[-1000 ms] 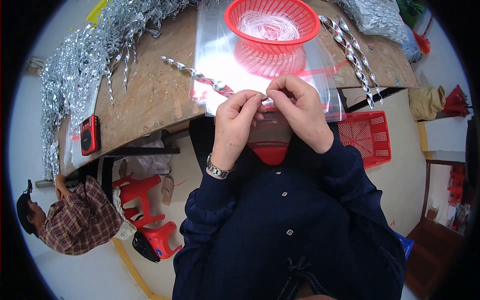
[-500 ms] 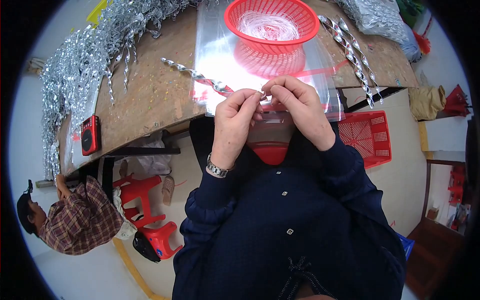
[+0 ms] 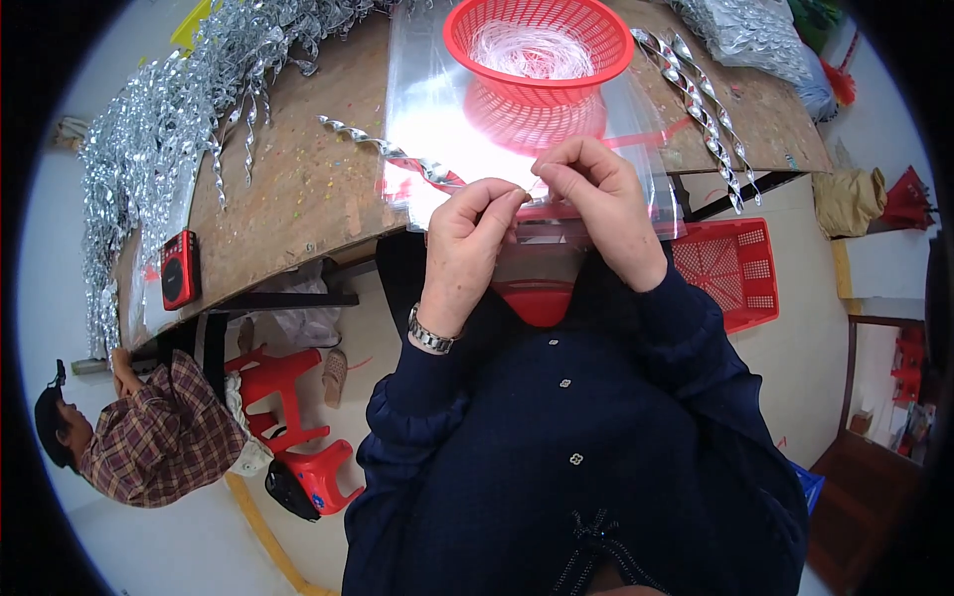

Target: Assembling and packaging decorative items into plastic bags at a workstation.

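Observation:
Above the near edge of the clear plastic sheets (image 3: 427,94), my left hand (image 3: 465,243) and my right hand (image 3: 606,214) face each other, a small gap between their fingertips. Each is closed in a pinch of thumb and forefinger; what they hold is too small to make out. A silver twisted foil strip (image 3: 383,147) lies on the table and sheets, and its near end passes out of sight behind my left hand. Just beyond my hands, a red plastic basket (image 3: 537,87) holds a tangle of fine whitish thread (image 3: 532,50).
More twisted strips (image 3: 701,114) hang over the table edge at the right. Silver tinsel (image 3: 159,149) heaps along the left, near a small red radio (image 3: 180,270). A person in a checked shirt (image 3: 164,437) is at the far left. A red crate (image 3: 725,273) stands below, right.
My fingertips have drawn apart; my right hand has moved slightly up and to the right. The strip and basket stay nearly in place.

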`<action>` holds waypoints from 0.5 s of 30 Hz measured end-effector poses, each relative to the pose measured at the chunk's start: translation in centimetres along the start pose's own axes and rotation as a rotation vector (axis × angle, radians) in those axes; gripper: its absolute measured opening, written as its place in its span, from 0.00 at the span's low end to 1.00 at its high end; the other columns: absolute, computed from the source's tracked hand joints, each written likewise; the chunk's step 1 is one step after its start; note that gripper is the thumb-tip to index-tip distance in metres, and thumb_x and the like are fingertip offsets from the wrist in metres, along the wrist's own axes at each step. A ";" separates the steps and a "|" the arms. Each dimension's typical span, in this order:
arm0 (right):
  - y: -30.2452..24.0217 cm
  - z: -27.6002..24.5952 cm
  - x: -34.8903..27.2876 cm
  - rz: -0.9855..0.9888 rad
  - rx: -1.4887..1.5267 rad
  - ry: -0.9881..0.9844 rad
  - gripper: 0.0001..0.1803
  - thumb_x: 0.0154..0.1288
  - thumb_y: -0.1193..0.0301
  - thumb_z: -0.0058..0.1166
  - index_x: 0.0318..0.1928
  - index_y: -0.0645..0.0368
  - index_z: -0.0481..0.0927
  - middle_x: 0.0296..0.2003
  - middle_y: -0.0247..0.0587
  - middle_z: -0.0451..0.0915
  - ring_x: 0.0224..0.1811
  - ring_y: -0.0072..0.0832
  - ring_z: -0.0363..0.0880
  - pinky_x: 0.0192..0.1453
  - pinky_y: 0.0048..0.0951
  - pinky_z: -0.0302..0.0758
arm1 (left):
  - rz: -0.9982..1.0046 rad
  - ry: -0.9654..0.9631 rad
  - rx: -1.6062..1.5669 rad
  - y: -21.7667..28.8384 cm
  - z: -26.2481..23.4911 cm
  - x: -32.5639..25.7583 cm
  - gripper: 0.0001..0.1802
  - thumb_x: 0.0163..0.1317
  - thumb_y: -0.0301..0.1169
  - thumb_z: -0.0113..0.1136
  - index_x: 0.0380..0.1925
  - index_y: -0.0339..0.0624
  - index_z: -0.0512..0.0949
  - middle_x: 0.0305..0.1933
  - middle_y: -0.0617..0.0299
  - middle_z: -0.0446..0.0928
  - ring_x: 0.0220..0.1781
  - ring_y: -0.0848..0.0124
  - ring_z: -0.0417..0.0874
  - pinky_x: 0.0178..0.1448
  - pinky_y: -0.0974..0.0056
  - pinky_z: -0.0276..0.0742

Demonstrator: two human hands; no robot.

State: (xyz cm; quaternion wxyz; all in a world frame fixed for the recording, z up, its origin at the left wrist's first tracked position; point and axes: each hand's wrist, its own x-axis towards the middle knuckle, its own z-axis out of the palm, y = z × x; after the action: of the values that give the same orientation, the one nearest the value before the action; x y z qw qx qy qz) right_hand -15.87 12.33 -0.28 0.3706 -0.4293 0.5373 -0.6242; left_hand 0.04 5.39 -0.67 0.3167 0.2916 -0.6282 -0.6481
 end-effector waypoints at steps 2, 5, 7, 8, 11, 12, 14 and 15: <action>-0.3 -0.2 0.1 0.004 0.077 0.011 0.04 0.71 0.74 0.51 0.39 0.60 0.78 0.35 0.30 0.79 0.33 0.13 0.71 0.40 0.16 0.70 | 0.014 0.005 0.022 0.1 0.0 0.0 0.08 0.69 0.29 0.56 0.39 0.37 0.81 0.26 0.71 0.75 0.26 0.85 0.71 0.30 0.77 0.64; -0.9 -0.8 0.4 0.020 0.280 0.016 0.04 0.73 0.73 0.49 0.38 0.58 0.75 0.35 0.33 0.79 0.33 0.15 0.71 0.41 0.17 0.70 | 0.008 0.011 0.019 0.0 0.0 -0.1 0.07 0.69 0.28 0.56 0.37 0.37 0.80 0.24 0.72 0.72 0.24 0.85 0.69 0.29 0.77 0.62; -1.1 -1.4 0.5 0.031 0.409 0.009 0.05 0.74 0.72 0.48 0.38 0.58 0.73 0.36 0.35 0.78 0.33 0.15 0.71 0.42 0.18 0.70 | 0.042 0.046 0.046 0.0 -0.1 -0.2 0.06 0.69 0.27 0.55 0.35 0.37 0.79 0.24 0.73 0.71 0.24 0.85 0.67 0.28 0.77 0.61; -1.2 -1.7 0.6 0.013 0.474 0.017 0.05 0.74 0.72 0.48 0.37 0.57 0.72 0.36 0.36 0.78 0.33 0.16 0.71 0.43 0.19 0.70 | 0.041 0.047 0.047 0.0 -0.2 -0.2 0.06 0.69 0.27 0.55 0.35 0.37 0.79 0.24 0.73 0.71 0.24 0.85 0.67 0.28 0.77 0.61; -1.1 -3.9 1.1 -0.031 0.636 -0.006 0.06 0.75 0.72 0.47 0.38 0.60 0.73 0.36 0.37 0.79 0.33 0.18 0.73 0.44 0.21 0.73 | 0.090 0.083 0.102 0.0 -0.9 -0.2 0.06 0.69 0.26 0.54 0.33 0.37 0.78 0.23 0.73 0.70 0.24 0.85 0.67 0.28 0.77 0.60; -1.1 -4.5 1.2 -0.064 0.675 0.027 0.06 0.75 0.72 0.47 0.38 0.60 0.72 0.36 0.37 0.78 0.34 0.19 0.73 0.44 0.21 0.73 | 0.127 0.099 0.136 -0.3 -1.4 -0.2 0.05 0.68 0.25 0.55 0.33 0.36 0.78 0.25 0.71 0.72 0.24 0.84 0.68 0.29 0.76 0.63; -0.9 -6.1 1.7 -0.115 0.707 0.090 0.06 0.75 0.71 0.47 0.38 0.59 0.71 0.36 0.38 0.77 0.33 0.20 0.73 0.44 0.22 0.74 | 0.146 0.120 0.145 -0.1 -1.5 -0.2 0.05 0.66 0.24 0.56 0.33 0.34 0.78 0.27 0.69 0.75 0.26 0.82 0.70 0.31 0.74 0.67; -0.9 -6.6 1.8 -0.115 0.706 0.091 0.06 0.75 0.71 0.47 0.38 0.59 0.71 0.36 0.38 0.77 0.33 0.20 0.73 0.44 0.22 0.74 | 0.147 0.119 0.144 -0.1 -1.5 -0.3 0.05 0.66 0.24 0.56 0.33 0.34 0.78 0.27 0.69 0.75 0.26 0.82 0.70 0.31 0.74 0.67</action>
State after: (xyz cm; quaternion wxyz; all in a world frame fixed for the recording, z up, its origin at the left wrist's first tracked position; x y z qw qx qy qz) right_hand -22.70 13.11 0.46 0.4358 -0.2761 0.2795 -0.8098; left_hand 1.39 4.65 -0.85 0.3782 0.3049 -0.6728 -0.5581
